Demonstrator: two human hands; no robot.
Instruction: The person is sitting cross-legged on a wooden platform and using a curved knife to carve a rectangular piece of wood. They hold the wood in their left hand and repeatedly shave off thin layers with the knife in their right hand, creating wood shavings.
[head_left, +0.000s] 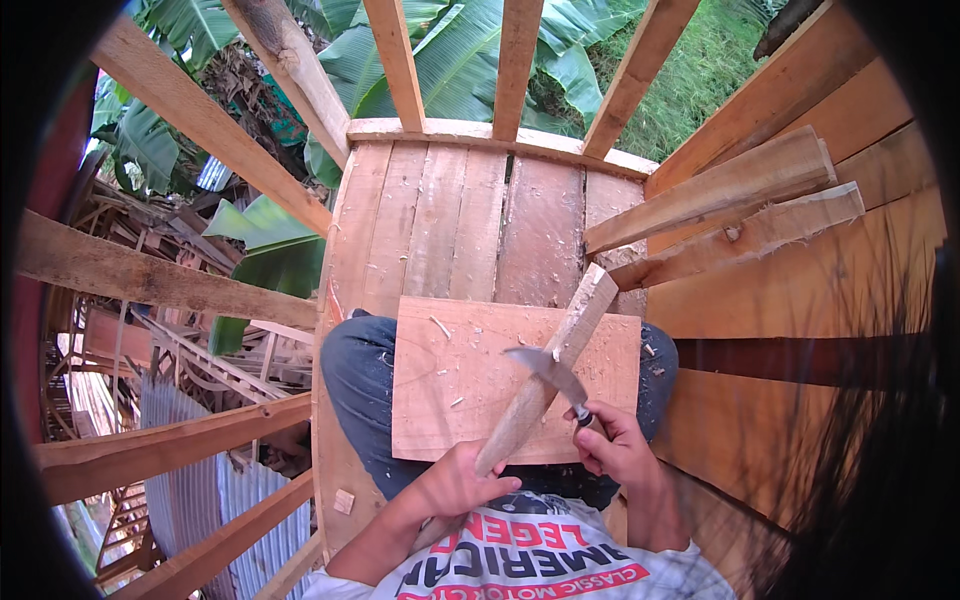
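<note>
The person sits with a flat wooden board (430,380) across the lap, a long pale stick (525,410) slanting over it from the torso to beyond the board's far edge. The left hand (462,482) has its grip wrapped around the stick's nearer part. The right hand (615,440) has its grip closed about the dark handle of a knife (567,380), whose curved blade lies across the stick's middle. Shavings (440,326) dot the board, and two rough timbers (710,190) rest ahead to the right, above the plank floor (440,220).
</note>
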